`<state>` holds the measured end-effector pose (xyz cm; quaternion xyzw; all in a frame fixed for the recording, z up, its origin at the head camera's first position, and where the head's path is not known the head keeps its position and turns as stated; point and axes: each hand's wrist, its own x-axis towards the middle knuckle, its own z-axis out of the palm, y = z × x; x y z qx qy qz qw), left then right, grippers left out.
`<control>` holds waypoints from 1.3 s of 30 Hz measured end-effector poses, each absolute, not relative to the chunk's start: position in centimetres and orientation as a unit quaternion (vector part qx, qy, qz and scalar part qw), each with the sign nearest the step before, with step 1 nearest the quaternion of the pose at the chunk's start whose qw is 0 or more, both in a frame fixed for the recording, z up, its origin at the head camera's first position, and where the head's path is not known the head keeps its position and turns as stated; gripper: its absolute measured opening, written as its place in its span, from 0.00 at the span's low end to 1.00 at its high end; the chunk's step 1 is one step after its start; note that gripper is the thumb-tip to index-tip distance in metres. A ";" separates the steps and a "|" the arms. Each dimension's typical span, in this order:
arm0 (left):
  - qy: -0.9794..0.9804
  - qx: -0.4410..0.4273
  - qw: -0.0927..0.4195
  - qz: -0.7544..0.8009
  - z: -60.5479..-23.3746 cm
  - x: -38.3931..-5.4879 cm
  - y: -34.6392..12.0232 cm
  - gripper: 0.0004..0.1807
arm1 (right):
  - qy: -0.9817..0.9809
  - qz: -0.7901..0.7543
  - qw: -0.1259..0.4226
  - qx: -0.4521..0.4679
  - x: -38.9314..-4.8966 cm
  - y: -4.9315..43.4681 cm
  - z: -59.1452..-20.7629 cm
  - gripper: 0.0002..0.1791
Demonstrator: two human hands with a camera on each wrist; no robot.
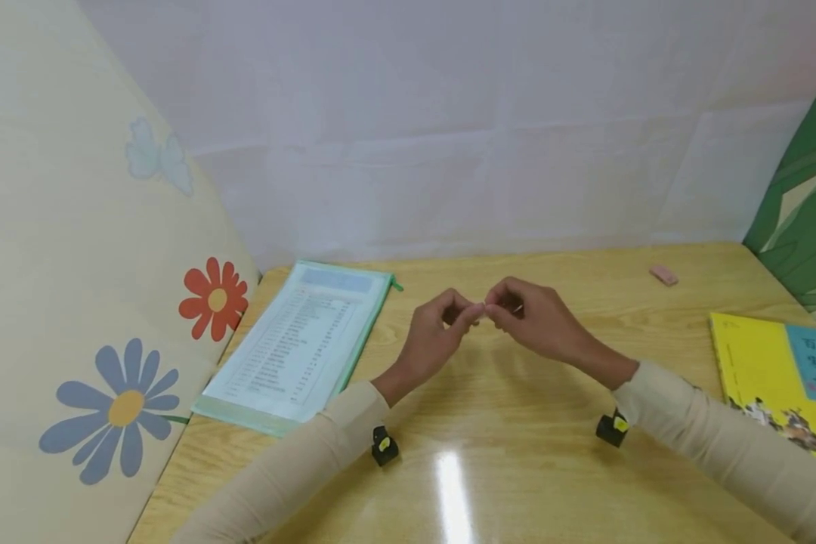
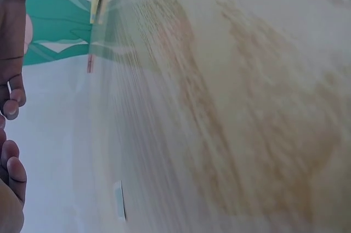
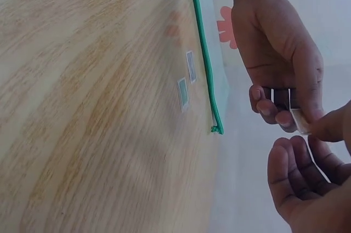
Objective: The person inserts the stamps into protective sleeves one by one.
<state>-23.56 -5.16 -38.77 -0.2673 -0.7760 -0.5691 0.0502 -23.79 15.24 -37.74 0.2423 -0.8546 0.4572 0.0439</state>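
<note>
Above the table, my left hand (image 1: pixel 437 329) and right hand (image 1: pixel 542 321) meet fingertip to fingertip. Between them is a small, thin, pale rectangular piece (image 3: pixel 300 121), mostly covered by fingers in the head view. My left thumb and index finger pinch it by one end. At its other edge, the right thumb and index finger pinch a corner. The remaining fingers of both hands curl inward, holding nothing else. Two small rectangular pieces, a greenish one (image 3: pixel 183 94) and a greyish one (image 3: pixel 191 67), lie on the table beyond the hands in the right wrist view.
A zip document pouch (image 1: pixel 292 340) with a green edge and a printed sheet lies left. To the right are a yellow book (image 1: pixel 748 363) and, farther back, a small pink block (image 1: pixel 663 274). A white cloth (image 1: pixel 408 196) closes off the table's back; printed panels stand at both sides.
</note>
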 end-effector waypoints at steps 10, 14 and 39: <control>-0.776 -0.269 0.039 -0.569 -38.3 -23.3 -5.4 0.10 | -0.857 0.452 0.063 0.238 -23.9 14.9 -37.8 0.06; -0.784 -0.270 0.037 -0.557 -39.4 -24.2 -5.5 0.11 | -0.858 0.455 0.059 0.232 -23.9 14.9 -37.8 0.07; -0.776 -0.274 0.018 -0.567 -41.5 -25.5 -5.8 0.15 | -0.852 0.400 0.150 0.302 -24.0 14.8 -38.4 0.06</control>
